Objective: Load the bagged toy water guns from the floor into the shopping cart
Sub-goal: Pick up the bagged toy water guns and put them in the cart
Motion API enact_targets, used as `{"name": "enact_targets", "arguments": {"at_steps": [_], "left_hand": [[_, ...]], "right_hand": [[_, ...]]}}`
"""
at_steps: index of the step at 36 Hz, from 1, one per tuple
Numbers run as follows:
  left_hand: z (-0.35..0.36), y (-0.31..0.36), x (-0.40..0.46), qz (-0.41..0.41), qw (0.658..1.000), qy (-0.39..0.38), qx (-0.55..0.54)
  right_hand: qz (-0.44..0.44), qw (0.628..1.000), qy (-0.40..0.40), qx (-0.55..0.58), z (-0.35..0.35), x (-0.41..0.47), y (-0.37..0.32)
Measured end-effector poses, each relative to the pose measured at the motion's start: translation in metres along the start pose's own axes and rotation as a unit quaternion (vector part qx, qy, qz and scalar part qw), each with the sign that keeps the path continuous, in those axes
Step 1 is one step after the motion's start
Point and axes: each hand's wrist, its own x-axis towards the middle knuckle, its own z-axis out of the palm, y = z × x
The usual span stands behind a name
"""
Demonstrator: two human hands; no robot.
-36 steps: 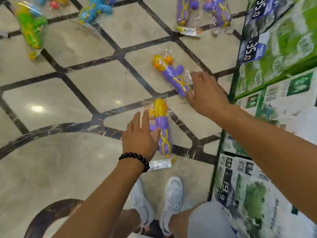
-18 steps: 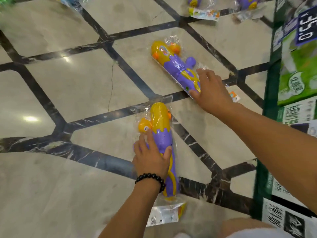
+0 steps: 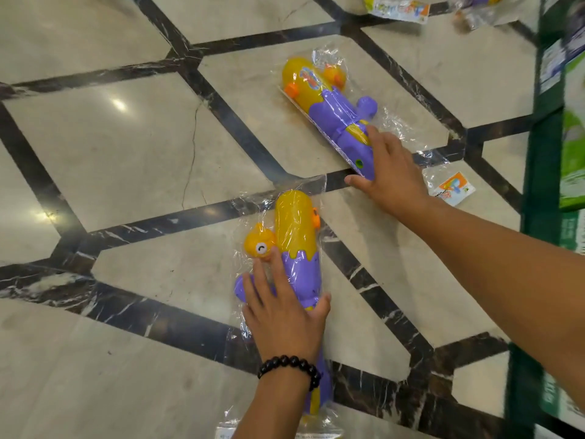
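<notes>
Two bagged purple-and-yellow toy water guns lie on the marble floor. The near water gun (image 3: pixel 296 229) points away from me, and my left hand (image 3: pixel 285 315), with a black bead bracelet, lies over its purple middle with the fingers curling around it. The far water gun (image 3: pixel 326 99) lies at a slant, and my right hand (image 3: pixel 387 175) clasps its purple rear end through the plastic. No shopping cart is in view.
More bagged toys (image 3: pixel 399 7) lie at the top edge. A green display stand with printed boxes (image 3: pixel 544 128) runs down the right side. The floor (image 3: pixel 133 160) is pale marble with dark inlaid bands.
The view has dropped closer to the floor. Both hands have gone from reaching toward the two water guns to closing on them; the guns still rest on the floor.
</notes>
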Motion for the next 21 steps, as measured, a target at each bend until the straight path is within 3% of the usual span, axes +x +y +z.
{"name": "enact_targets", "arguments": {"at_steps": [21], "left_hand": [[0.007, 0.014, 0.011, -0.014, 0.998, 0.009, -0.058]], "right_hand": [[0.028, 0.998, 0.035, -0.05, 0.016, 0.011, 0.003]]}}
